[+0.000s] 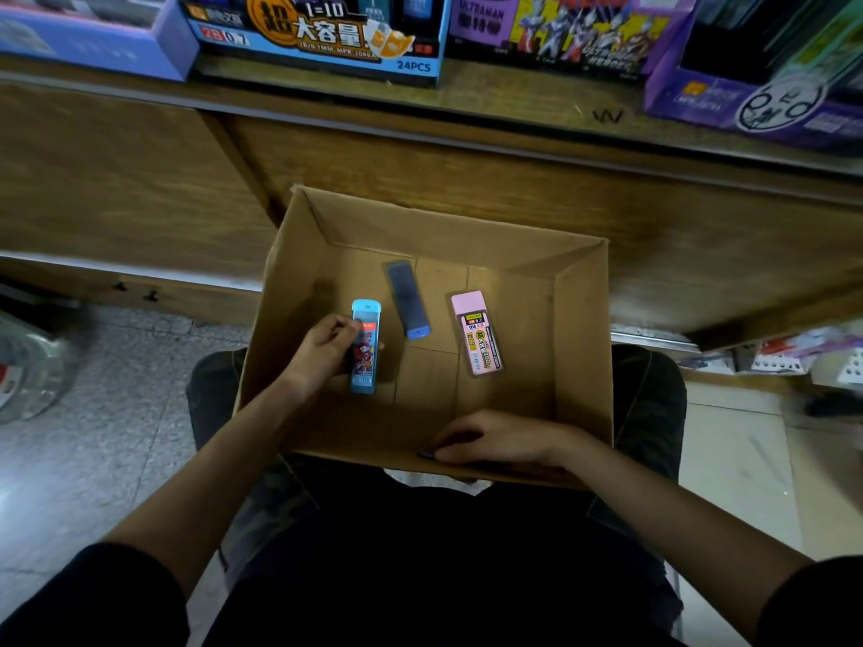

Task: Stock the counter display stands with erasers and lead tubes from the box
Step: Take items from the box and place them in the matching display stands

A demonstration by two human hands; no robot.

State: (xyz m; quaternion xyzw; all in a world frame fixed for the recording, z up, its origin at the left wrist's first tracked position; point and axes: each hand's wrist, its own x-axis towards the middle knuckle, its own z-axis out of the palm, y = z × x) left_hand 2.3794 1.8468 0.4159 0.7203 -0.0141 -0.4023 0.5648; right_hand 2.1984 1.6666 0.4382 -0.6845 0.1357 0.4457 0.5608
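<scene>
an open brown cardboard box [583, 347] sits on the seated person's lap, pushed up against the front of the wooden worktop [513, 100]. only three pieces of stock lie on its floor, so by my reading the job is near its end, though how full the stands are cannot be seen from here.

the left hand [322, 350] reaches into the box, its grip closed around the middle of a light blue plastic lead tube with a red cartoon label [364, 368], thumb and fingers pinching its long sides; the tube lies low, at or just off the box floor. just beside it lies a dark blue flat lead tube with a paler blue cap [407, 298], untouched, and further right a pink lead tube with a yellow and black label [476, 333], also untouched.

the right hand [495, 436] lies along the near wall of the box, fingers draped over the rim; whether that grip truly clamps the card i cannot tell.

up on the worktop stand the printed cardboard display stands, among them a blue one marked 24pcs [317, 44] and a purple ultraman one [560, 35]. the three tubes have yet to go up there.
</scene>
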